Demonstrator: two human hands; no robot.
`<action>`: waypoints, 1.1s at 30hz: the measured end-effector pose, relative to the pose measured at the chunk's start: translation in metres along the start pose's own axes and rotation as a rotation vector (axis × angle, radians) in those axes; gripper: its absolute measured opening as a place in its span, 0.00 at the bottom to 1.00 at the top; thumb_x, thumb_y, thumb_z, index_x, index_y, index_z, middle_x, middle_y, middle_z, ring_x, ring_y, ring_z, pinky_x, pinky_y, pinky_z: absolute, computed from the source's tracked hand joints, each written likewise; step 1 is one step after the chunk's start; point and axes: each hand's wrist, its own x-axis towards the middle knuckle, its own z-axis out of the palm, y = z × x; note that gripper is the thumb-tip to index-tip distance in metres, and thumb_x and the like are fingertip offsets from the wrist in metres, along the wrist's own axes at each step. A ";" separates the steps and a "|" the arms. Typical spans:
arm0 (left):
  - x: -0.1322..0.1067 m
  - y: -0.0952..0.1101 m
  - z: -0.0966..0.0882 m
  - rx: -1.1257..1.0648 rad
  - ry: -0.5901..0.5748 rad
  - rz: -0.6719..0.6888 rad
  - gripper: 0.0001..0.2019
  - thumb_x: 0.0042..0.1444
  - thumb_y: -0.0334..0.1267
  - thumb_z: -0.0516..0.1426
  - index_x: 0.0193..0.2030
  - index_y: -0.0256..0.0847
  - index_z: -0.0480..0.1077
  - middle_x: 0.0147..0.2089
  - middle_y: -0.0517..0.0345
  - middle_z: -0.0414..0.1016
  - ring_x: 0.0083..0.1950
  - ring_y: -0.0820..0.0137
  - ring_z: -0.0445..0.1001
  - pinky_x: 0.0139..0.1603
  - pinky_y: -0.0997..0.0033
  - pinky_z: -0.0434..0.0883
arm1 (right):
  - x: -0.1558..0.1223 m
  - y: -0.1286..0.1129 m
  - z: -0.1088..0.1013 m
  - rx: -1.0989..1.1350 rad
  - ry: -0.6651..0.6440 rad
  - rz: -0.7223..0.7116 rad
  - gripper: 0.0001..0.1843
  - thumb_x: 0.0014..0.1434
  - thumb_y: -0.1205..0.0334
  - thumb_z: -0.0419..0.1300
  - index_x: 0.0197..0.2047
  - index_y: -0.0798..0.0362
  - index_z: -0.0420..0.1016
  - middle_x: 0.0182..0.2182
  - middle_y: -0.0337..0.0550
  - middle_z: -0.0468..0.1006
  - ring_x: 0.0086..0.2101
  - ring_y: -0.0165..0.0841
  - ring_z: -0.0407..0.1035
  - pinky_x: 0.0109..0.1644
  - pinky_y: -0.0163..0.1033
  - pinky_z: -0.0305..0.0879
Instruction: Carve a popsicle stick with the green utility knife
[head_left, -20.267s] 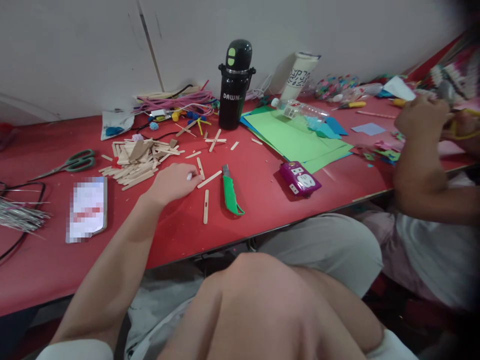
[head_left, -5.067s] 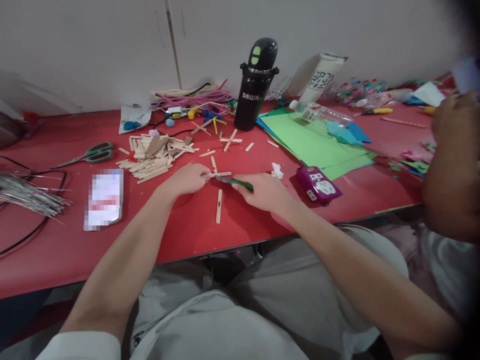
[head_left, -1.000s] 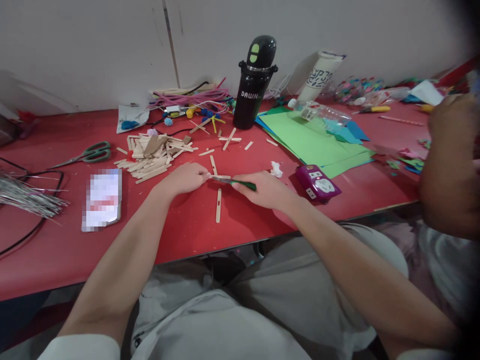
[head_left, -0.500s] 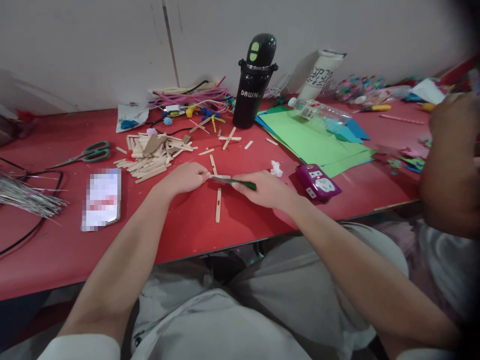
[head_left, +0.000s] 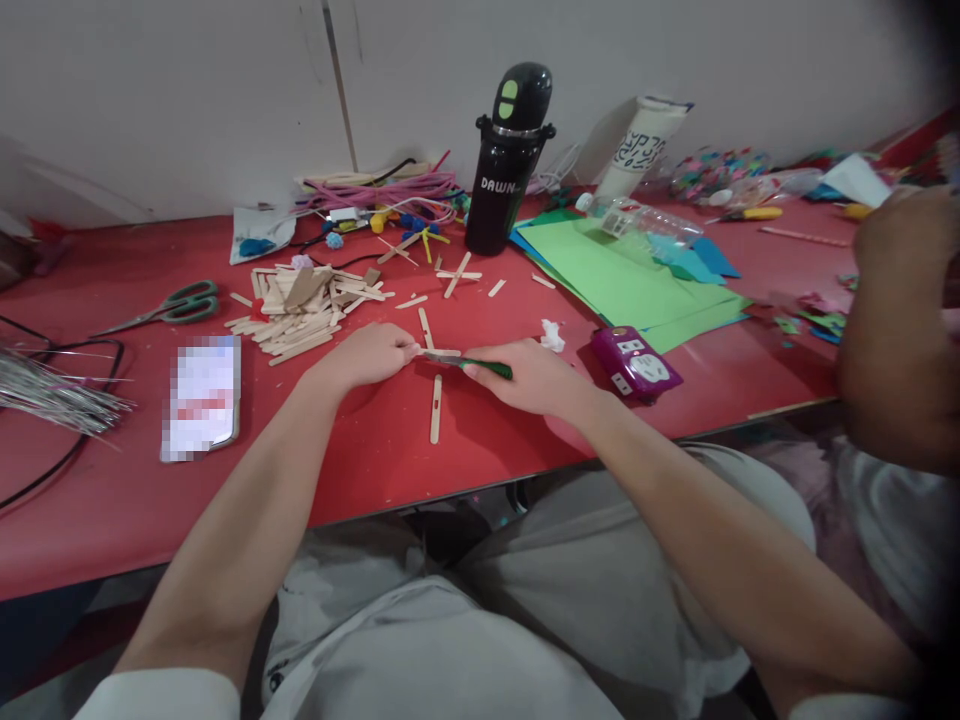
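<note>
Head camera view, looking down at a red tabletop (head_left: 375, 460) strewn with craft supplies. The left hand (head_left: 367, 355) pinches one end of a flat craft stick (head_left: 444, 353) against the surface near the front edge. The right hand (head_left: 529, 380) has a closed grip on a green utility knife (head_left: 487, 367), its blade tip on the stick just beside the left fingertips.

Cutting well here probably calls for light repeated strokes, the stick pressed flat, and the blade drawn away from the left fingers, which sit very close.

A black bottle (head_left: 508, 160) stands upright near the wall with its lid shut, so its contents are hidden. A clear plastic bottle (head_left: 637, 218) lies on its side on green paper (head_left: 622, 285); whether anything is inside cannot be told.
</note>
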 end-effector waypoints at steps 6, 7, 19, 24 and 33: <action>0.002 -0.004 0.002 0.008 -0.001 0.008 0.17 0.61 0.47 0.51 0.24 0.42 0.64 0.26 0.56 0.70 0.29 0.67 0.65 0.31 0.65 0.57 | 0.000 -0.002 -0.001 -0.011 -0.019 0.022 0.20 0.71 0.54 0.53 0.61 0.44 0.78 0.51 0.41 0.83 0.48 0.44 0.78 0.51 0.44 0.70; 0.002 -0.005 0.003 0.006 0.002 0.012 0.17 0.61 0.47 0.51 0.24 0.42 0.63 0.26 0.56 0.70 0.29 0.67 0.65 0.31 0.65 0.56 | 0.000 -0.003 -0.001 -0.009 -0.021 0.023 0.20 0.71 0.54 0.53 0.60 0.44 0.78 0.51 0.41 0.83 0.48 0.44 0.78 0.51 0.44 0.70; 0.001 -0.001 0.002 0.034 0.006 -0.006 0.16 0.59 0.47 0.50 0.23 0.42 0.64 0.24 0.56 0.67 0.28 0.67 0.64 0.31 0.65 0.56 | 0.001 -0.013 -0.004 -0.043 -0.023 0.132 0.19 0.70 0.53 0.55 0.58 0.40 0.80 0.49 0.39 0.84 0.47 0.44 0.78 0.45 0.44 0.71; 0.001 -0.003 0.001 0.007 -0.021 -0.002 0.15 0.58 0.46 0.50 0.23 0.42 0.63 0.23 0.57 0.63 0.27 0.67 0.62 0.32 0.64 0.55 | 0.002 -0.018 -0.003 -0.096 -0.016 0.183 0.20 0.69 0.51 0.55 0.59 0.39 0.79 0.49 0.40 0.84 0.46 0.46 0.77 0.43 0.45 0.70; 0.000 -0.004 0.001 -0.014 -0.018 0.033 0.14 0.57 0.44 0.52 0.23 0.42 0.62 0.24 0.57 0.65 0.28 0.68 0.62 0.32 0.65 0.54 | -0.002 -0.022 0.003 -0.230 0.025 0.167 0.22 0.71 0.51 0.52 0.64 0.40 0.74 0.48 0.48 0.81 0.46 0.46 0.76 0.42 0.45 0.69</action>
